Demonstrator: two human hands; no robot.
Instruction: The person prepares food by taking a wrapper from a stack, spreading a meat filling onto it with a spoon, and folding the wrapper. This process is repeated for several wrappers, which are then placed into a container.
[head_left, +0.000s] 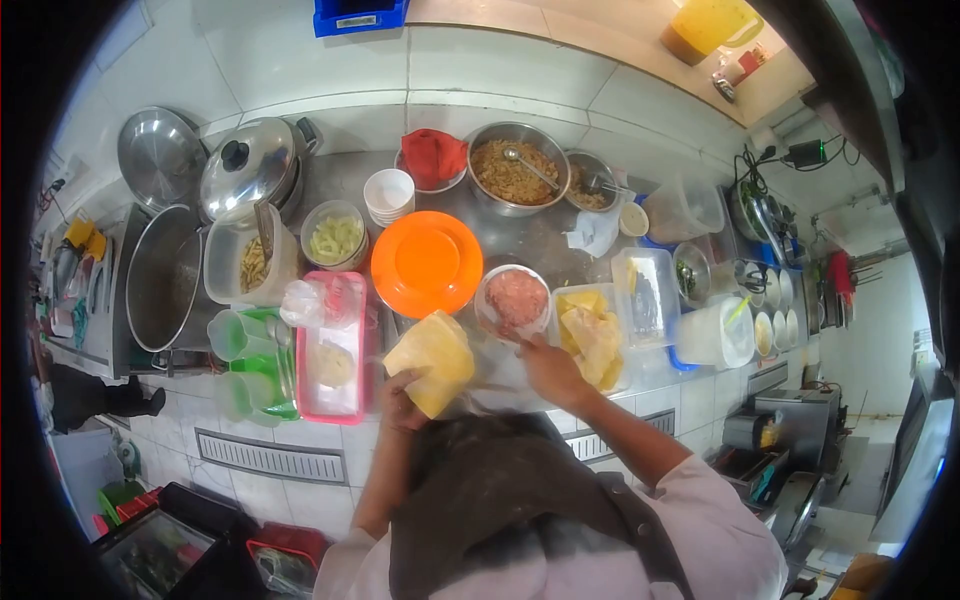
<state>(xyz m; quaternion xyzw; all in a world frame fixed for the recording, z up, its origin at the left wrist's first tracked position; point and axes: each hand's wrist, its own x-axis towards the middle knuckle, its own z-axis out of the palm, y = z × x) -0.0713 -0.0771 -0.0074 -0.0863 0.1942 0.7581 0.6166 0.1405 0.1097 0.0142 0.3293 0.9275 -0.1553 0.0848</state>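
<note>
My left hand (400, 403) grips a floppy square of yellow dough wrappers (432, 362) from its lower left side. At the near edge of a white bowl of pink minced meat (517, 300), my right hand (552, 374) is closed, its fingertips reaching the rim. Whatever it holds there is too small to make out. Beside that hand, more yellow wrappers (590, 338) lie in a clear plastic tub. An orange plate (427, 264) sits just beyond the left hand, and a pink tray (331, 405) with a pale flat piece in it stands to its left.
Behind the plate are stacked white cups (389, 196), a red cloth (434, 158) and a steel bowl of cooked filling (514, 171). A large pot (165, 280) and a tub with a utensil (252, 255) stand left. Clear containers (645, 297) and a white tub (716, 333) crowd the right.
</note>
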